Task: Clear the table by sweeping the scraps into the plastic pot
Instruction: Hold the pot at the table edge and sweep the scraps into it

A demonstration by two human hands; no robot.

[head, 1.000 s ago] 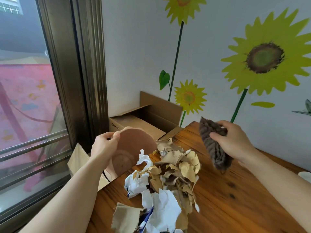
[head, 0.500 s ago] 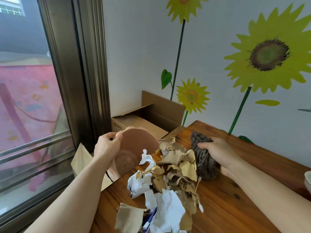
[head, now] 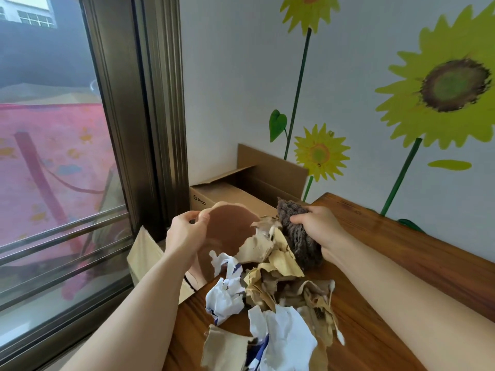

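The terracotta-coloured plastic pot (head: 227, 232) is held tipped on its side, with its round mouth turned toward the heap. Its rim is pinched between the thumb and curled fingers of the left hand (head: 184, 234). The smooth interior is seen largely bare. A torn brown piece lies across the lower right of the mouth, and whether it is inside cannot be told. The scraps (head: 270, 293), crumpled white paper and ragged brown paper, are heaped on the grained wooden table (head: 401, 263), below and between the two hands. A dark cloth (head: 297, 234) of nubbly, looped texture is gripped, bunched, in the right hand (head: 318, 228) and is set against the far side of the heap. An open cardboard box (head: 222, 194), its flaps raised, is seen beyond both hands, and its contents are hidden.
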